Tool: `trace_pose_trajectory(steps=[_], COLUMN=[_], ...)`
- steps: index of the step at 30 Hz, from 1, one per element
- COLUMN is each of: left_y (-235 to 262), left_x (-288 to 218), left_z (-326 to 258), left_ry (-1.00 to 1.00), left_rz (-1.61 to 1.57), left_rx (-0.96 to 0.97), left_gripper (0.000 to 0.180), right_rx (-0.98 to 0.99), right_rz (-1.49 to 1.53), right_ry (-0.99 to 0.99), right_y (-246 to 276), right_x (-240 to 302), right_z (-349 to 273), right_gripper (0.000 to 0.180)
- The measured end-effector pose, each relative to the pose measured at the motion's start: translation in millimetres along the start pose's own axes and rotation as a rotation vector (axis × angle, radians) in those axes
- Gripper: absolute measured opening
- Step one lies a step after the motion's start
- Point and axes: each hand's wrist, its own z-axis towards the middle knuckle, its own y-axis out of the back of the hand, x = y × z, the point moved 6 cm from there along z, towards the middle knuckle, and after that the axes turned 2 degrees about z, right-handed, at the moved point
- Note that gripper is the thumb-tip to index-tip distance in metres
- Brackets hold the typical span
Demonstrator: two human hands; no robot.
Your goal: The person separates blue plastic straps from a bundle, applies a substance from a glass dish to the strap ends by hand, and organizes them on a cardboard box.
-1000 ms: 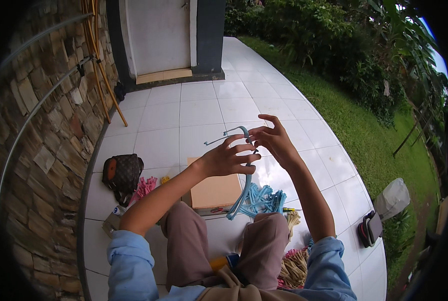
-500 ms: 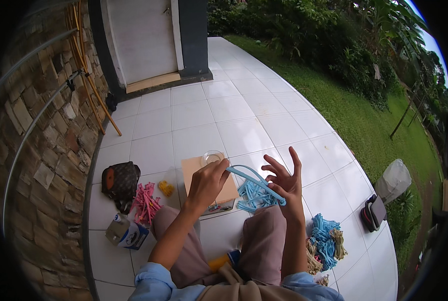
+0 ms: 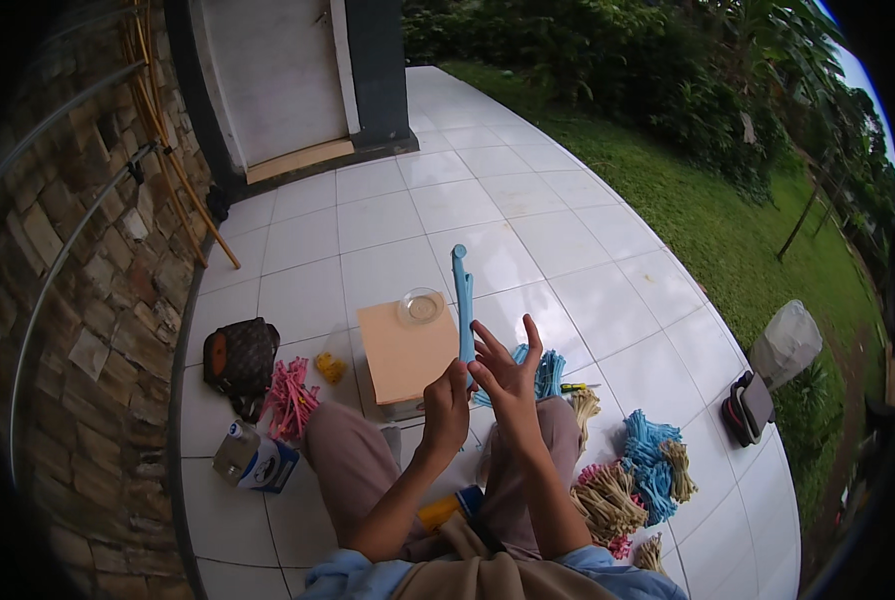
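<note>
Rough stone fills the wall [image 3: 57, 300] at our nine o'clock, with thin bamboo canes [image 3: 167, 130] leaning against it. Moving right along the white tiled floor [image 3: 387, 215], we see a dark brown pouch [image 3: 239, 355], a bundle of pink strips [image 3: 289, 395] beside it, and a small white and blue carton [image 3: 257, 462] nearer our left knee. Ahead at twelve o'clock a low tan box serves as our worktop [image 3: 405, 350], with a clear shallow dish [image 3: 420, 307] on its far corner.

Our left hand [image 3: 445, 410] is closed in a pinch around the lower end of a light blue strip [image 3: 461, 300], which stands nearly upright, rising toward twelve o'clock past the worktop's right edge. Our right hand [image 3: 507, 375] sits just beside it at about one o'clock, fingers spread and slack, the fingertips touching or almost touching the strip; we cannot tell whether it grips anything.

We judge that the strip is being held straight and readied for shaping, and that the next move would ask the right hand to close on it above the left hand's pinch.

Further right, more blue strips [image 3: 545, 372] lie on the floor behind that hand, then heaps of blue and tan bundles [image 3: 652, 465] at four o'clock, a pair of sandals [image 3: 749, 405], a pale sack [image 3: 785, 342] and the lawn [image 3: 707, 210].
</note>
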Motion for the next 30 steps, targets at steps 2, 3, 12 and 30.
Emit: trace_pose_trajectory(steps=[2, 3, 12, 30], left_y=[-1, -2, 4, 1], left_x=[4, 4, 19, -7], left_z=[0, -1, -12, -10], left_ry=[-0.106, -0.121, -0.069, -0.245], left_rz=[0.038, 0.079, 0.047, 0.067], left_rx=[0.002, 0.024, 0.015, 0.086], left_gripper=[0.034, 0.035, 0.039, 0.021], right_rx=[-0.032, -0.071, -0.132, -0.03], right_rz=[-0.01, -0.027, 0.018, -0.057], right_ry=[0.051, 0.102, 0.114, 0.147], right_y=[-6, -6, -12, -20], right_x=[-9, -11, 8, 41], right_z=[1, 1, 14, 22], right_gripper=[0.081, 0.079, 0.064, 0.068])
